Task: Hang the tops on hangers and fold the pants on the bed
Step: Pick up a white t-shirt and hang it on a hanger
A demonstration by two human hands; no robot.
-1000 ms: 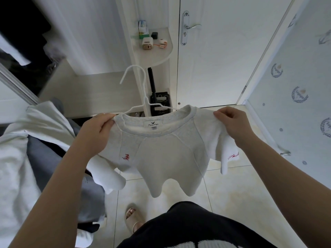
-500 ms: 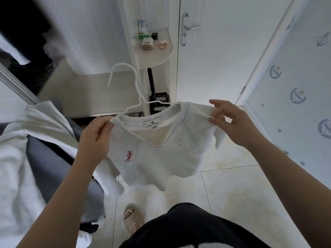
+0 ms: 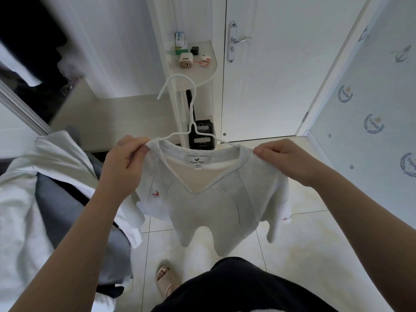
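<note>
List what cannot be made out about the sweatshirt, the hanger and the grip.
Head view only.
The hanger arms: hidden inside the sweatshirt.
The right hand grip: fingertips hidden by the hand itself.
The red embroidery: too small to read.
The clothes pile: cut off by the left edge.

The left hand (image 3: 126, 163) and right hand (image 3: 283, 161) pinch the top (image 3: 209, 206) by its shoulders. Outside the left grip, a heap of clothes (image 3: 45, 199) crowds close to the forearm. Straight beyond the grip, past the hook of the hanger (image 3: 191, 122), a rounded shelf (image 3: 202, 73) with small items stands in the way. A shut door (image 3: 281, 75) blocks the way beyond the right grip, and a papered wall (image 3: 371, 109) closes that side. Under the grip there is open room down to the tiled floor (image 3: 304, 255). Up and left, a dark wardrobe (image 3: 29, 52) stands open.
</note>
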